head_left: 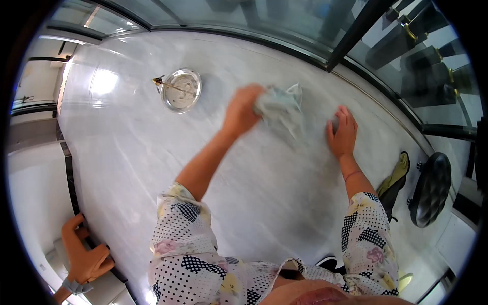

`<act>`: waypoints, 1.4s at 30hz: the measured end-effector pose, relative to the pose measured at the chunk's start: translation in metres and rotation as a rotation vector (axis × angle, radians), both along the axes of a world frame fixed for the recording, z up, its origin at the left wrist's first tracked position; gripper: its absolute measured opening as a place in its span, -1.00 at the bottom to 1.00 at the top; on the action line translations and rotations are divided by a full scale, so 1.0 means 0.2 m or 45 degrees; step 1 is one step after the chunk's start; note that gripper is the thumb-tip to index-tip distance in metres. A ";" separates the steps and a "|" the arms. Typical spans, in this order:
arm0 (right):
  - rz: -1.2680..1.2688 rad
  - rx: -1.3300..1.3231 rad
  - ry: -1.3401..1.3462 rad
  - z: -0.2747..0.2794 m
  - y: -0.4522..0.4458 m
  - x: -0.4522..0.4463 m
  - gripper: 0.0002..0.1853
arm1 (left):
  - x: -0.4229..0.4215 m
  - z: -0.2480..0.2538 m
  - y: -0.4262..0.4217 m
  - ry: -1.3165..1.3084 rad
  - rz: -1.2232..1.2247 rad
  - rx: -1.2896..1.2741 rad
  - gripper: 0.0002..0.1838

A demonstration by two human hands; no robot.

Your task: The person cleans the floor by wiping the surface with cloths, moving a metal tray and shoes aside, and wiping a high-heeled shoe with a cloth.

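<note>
The left hand [243,109] is clamped on a crumpled cloth [278,107] over the floor [249,198]; the right hand [344,134], fingers loosely spread, holds nothing visible. A wide leftward swing could knock the metal plate [197,93] and tip out the stick [170,85] leaning across its rim.

The left hand [243,111] has a crumpled pale cloth [279,107] in its grip at the floor [259,188]. Right of the cloth is the right hand [343,133], fingers loosely bent; left of the cloth lies a round metal dish [182,108].
</note>
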State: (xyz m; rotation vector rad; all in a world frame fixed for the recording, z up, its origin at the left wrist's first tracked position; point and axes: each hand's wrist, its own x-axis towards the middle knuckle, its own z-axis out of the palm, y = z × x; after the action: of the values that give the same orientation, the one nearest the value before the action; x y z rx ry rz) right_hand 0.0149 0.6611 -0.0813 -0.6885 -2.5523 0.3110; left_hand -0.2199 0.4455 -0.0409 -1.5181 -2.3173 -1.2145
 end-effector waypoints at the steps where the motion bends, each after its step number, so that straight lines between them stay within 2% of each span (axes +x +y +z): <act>1: 0.005 -0.005 0.012 0.01 -0.01 -0.01 -0.63 | -0.14 0.06 0.02 0.078 0.144 0.048 -0.41; 2: 0.006 0.003 0.012 0.01 -0.01 -0.01 -0.63 | -0.25 0.18 0.05 -0.070 0.288 -0.095 -0.42; 3: 0.008 0.014 0.015 0.00 -0.01 -0.01 -0.63 | -0.40 0.15 0.08 0.017 0.497 -0.090 -0.50; 5: 0.008 0.026 0.019 0.00 0.00 -0.02 -0.64 | -0.74 0.06 0.12 0.047 0.719 -0.293 -0.53; 7: 0.001 0.024 -0.002 -0.02 0.00 -0.01 -0.64 | -0.94 -0.03 0.17 -0.242 0.882 -0.476 -0.50; 8: 0.003 0.032 0.002 -0.02 0.01 0.00 -0.64 | -0.96 -0.07 0.18 -0.392 0.956 -0.577 -0.48; 11: 0.012 0.033 0.000 -0.01 -0.01 -0.01 -0.63 | -0.76 0.02 0.28 -0.222 0.949 -0.817 -0.45; 14: 0.007 0.034 -0.006 0.01 -0.02 -0.03 -0.63 | -0.60 -0.07 0.25 -0.353 0.612 -0.746 -0.44; 16: 0.005 0.036 -0.006 0.00 -0.01 -0.02 -0.63 | -0.26 -0.12 0.25 -0.003 0.497 -0.631 -0.52; 17: 0.002 0.036 -0.010 0.01 0.00 -0.02 -0.63 | -0.06 -0.11 0.24 -0.011 0.412 -0.515 -0.54; 18: -0.003 0.035 -0.018 0.00 0.00 -0.02 -0.64 | 0.12 -0.09 0.22 -0.053 0.287 -0.590 -0.41; 21: -0.011 0.051 -0.052 -0.06 0.04 0.01 -0.64 | 0.64 -0.15 0.09 0.050 -0.123 -0.516 -0.33; 23: -0.012 0.059 -0.041 -0.06 0.05 0.01 -0.65 | 0.96 -0.17 -0.06 0.079 -0.377 -0.522 -0.40; 25: -0.005 0.051 0.005 -0.05 0.03 0.01 -0.66 | 1.18 -0.19 -0.23 -0.023 -0.649 -0.424 -0.43; 28: 0.019 0.032 0.030 -0.06 0.04 0.00 -0.66 | 1.24 -0.14 -0.41 -0.670 -0.748 -0.255 -0.39; 30: 0.018 0.069 0.044 -0.09 0.05 0.01 -0.66 | 1.15 -0.14 -0.56 -0.908 -0.418 -0.283 -0.29; 31: 0.010 0.091 0.046 -0.11 0.06 0.02 -0.66 | 1.06 -0.04 -0.61 -0.762 -0.206 -0.269 -0.37; 32: 0.014 0.095 0.048 -0.11 0.06 0.02 -0.66 | 0.96 -0.06 -0.69 -0.597 -0.088 -0.241 -0.37; 33: 0.016 0.102 0.049 -0.11 0.06 0.02 -0.65 | 0.86 -0.04 -0.76 -0.574 0.077 -0.354 -0.35; 34: 0.022 0.106 0.051 -0.10 0.07 0.02 -0.65 | 0.77 -0.03 -0.81 -0.646 0.255 -0.334 -0.37; 35: 0.012 0.100 0.044 -0.09 0.08 0.02 -0.65 | 0.71 0.16 -0.76 -0.825 0.549 -0.400 -0.38; 36: 0.007 0.090 0.040 -0.08 0.07 0.02 -0.65 | 0.63 0.20 -0.76 -0.920 0.635 -0.274 -0.38; 37: 0.010 0.077 0.037 -0.08 0.06 0.01 -0.65 | 0.53 0.19 -0.76 -0.921 0.661 -0.183 -0.34; 38: 0.009 0.067 0.035 -0.07 0.05 0.02 -0.65 | 0.45 0.15 -0.74 -1.243 0.642 0.059 -0.33; 39: 0.009 0.061 0.037 -0.07 0.05 0.02 -0.65 | 0.42 0.27 -0.65 -1.614 0.556 0.307 -0.29; 41: 0.008 0.055 0.040 -0.06 0.06 0.01 -0.65 | 0.35 0.29 -0.53 -1.858 0.368 0.353 -0.20; 42: 0.008 0.054 0.038 -0.06 0.06 0.01 -0.65 | 0.30 0.23 -0.48 -1.461 0.384 -0.087 -0.18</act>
State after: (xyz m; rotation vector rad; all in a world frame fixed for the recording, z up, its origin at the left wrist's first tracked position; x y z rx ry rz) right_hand 0.0163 0.6738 -0.0929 -0.6555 -2.5260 0.2669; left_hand -0.1598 0.3490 0.0052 -0.3678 -3.0113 -2.2913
